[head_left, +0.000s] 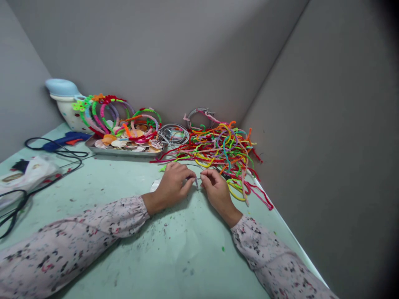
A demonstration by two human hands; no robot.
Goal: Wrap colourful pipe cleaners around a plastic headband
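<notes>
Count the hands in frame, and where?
2. Left hand: just left of a small purple strip. Right hand: just right of it, beside the pipe cleaners. No sign of others hidden.

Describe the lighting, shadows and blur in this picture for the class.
In the head view, light is muted, with shading across the grey back wall and dark corners at right; soft shadow lies beneath the left sleeve; the small strip between the left hand and right hand looks soft.

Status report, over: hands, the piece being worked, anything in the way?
Left hand pinching short purplish strand. Right hand close beside it, fingers bent, grip unclear. Tangled fuzzy strands just beyond right hand, might get in the way.
</notes>
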